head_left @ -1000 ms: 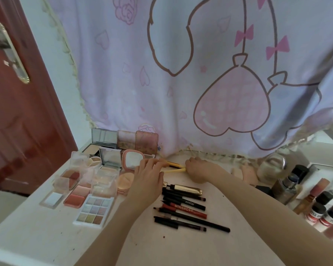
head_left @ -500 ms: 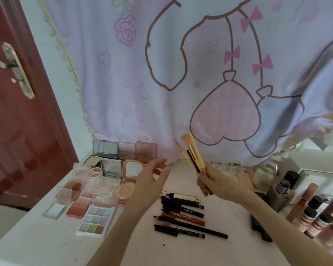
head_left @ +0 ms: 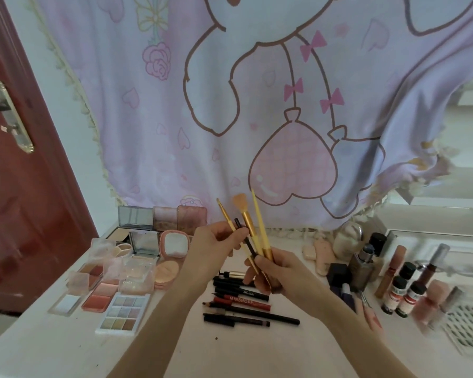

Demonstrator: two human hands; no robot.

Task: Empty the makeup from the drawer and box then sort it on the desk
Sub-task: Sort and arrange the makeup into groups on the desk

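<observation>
R hand (head_left: 268, 271) gripped brush bunch (head_left: 253, 230) upright above desk (head_left: 38, 347); L hand (head_left: 216, 246) pinched a thin brush (head_left: 225, 215) at bunch's 9 o'clock. Pencils (head_left: 246, 304) lay at 6.

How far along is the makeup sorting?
Well along, it seems. Palettes sit grouped at the desk's left, pencils lie in rows in the middle, and bottles stand at the right. In hand: the right hand grips a bunch of brushes, and the left hand pinches one. Left: laying the brushes down. No drawer or box shows.
</observation>
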